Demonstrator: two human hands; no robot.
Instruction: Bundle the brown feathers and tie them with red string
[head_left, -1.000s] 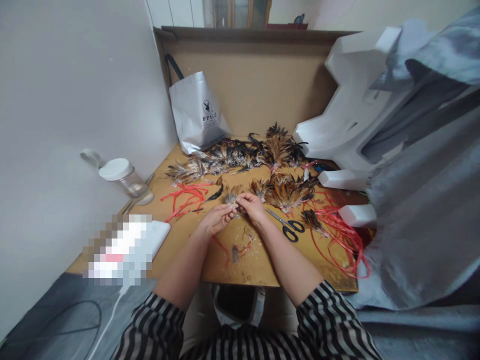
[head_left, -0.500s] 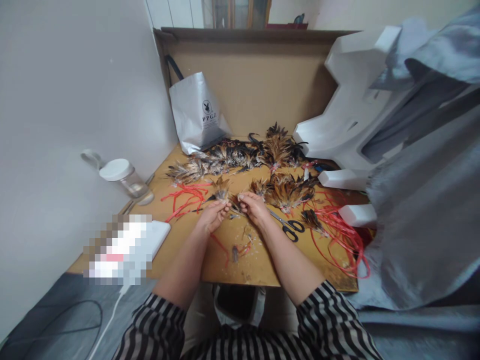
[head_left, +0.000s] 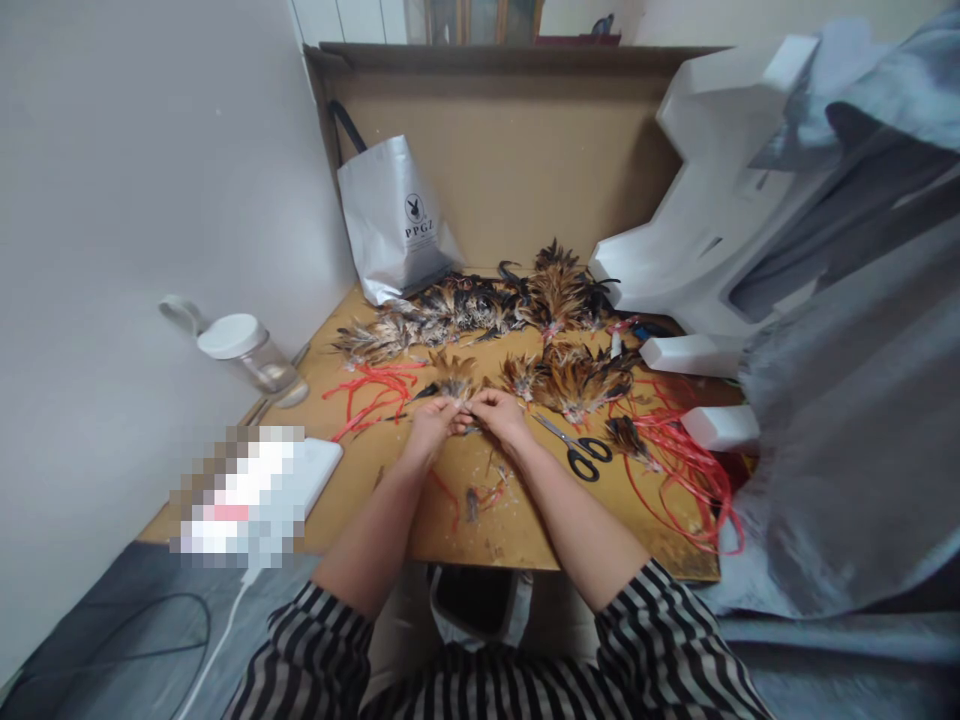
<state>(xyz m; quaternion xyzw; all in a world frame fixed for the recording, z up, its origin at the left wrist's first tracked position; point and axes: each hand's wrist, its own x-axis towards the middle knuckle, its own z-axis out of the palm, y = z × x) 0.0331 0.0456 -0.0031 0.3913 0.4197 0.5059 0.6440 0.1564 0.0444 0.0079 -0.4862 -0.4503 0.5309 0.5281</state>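
Pinching the feather tuft (head_left: 455,372) basewards in my left hand (head_left: 436,424), plumes fanning away; my right hand (head_left: 502,415) meets it rightward, its hold unclear.

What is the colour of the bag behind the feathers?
The bag is silvery grey, clearest in the head view.

Silver bag (head_left: 390,225) at back; lidded jar (head_left: 260,362) left; white foam (head_left: 656,245), grey cloth (head_left: 855,430) right
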